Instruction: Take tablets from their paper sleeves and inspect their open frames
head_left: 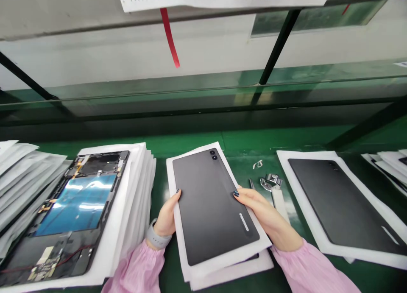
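Observation:
Between my two hands is a dark grey tablet back cover [210, 208], with a camera bump at its top corner and a small light label near the lower right. A white foam sheet [225, 255] lies under it, its edges showing all round. My left hand [167, 216] grips the left edge, thumb on top. On the right edge my right hand [263, 212] holds cover and sheet, its thumb also on top. The fingers beneath are hidden. Below sits another white sheet [235, 274] with a dark edge peeking out.
At left, an opened tablet [73, 204] with a blue battery tops a stack of white sheets [140, 191]; more wrapped sheets [28, 178] lie beyond. On the right, another dark cover [346, 204] rests on white foam. A metal-headed tool [276, 191] lies on the green bench [200, 136].

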Available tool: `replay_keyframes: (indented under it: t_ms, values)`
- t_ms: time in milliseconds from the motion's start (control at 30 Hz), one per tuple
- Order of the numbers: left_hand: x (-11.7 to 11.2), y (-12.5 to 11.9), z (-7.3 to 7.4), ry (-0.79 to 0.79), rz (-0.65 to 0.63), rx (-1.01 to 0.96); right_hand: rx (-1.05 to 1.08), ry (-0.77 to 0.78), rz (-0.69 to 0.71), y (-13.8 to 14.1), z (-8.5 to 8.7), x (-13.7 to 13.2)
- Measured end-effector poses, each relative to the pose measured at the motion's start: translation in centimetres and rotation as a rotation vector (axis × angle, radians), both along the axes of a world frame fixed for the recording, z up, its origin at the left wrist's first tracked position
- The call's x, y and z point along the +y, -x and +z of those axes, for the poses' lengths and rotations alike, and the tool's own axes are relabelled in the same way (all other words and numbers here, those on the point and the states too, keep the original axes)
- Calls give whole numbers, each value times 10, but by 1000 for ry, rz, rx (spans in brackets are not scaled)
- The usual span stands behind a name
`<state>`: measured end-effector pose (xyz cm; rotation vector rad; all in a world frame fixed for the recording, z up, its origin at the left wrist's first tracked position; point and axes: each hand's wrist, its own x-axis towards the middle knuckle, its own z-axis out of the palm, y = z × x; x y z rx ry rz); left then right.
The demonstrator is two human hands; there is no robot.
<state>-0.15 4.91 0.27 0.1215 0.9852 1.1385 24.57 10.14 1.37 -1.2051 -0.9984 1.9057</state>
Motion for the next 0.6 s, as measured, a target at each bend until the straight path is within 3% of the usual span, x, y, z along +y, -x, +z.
replay_keyframes:
  t_ms: [200,367,600]
  values:
    - [2,3,8,85,-42,-55,53,13,-6,2,3,-3]
    - [5,10,12,157,-102,-168,210,-92,30,-2,15,-6]
    - [7,11,10,184,-88,-239,171,-116,-40,-5,17,-6]
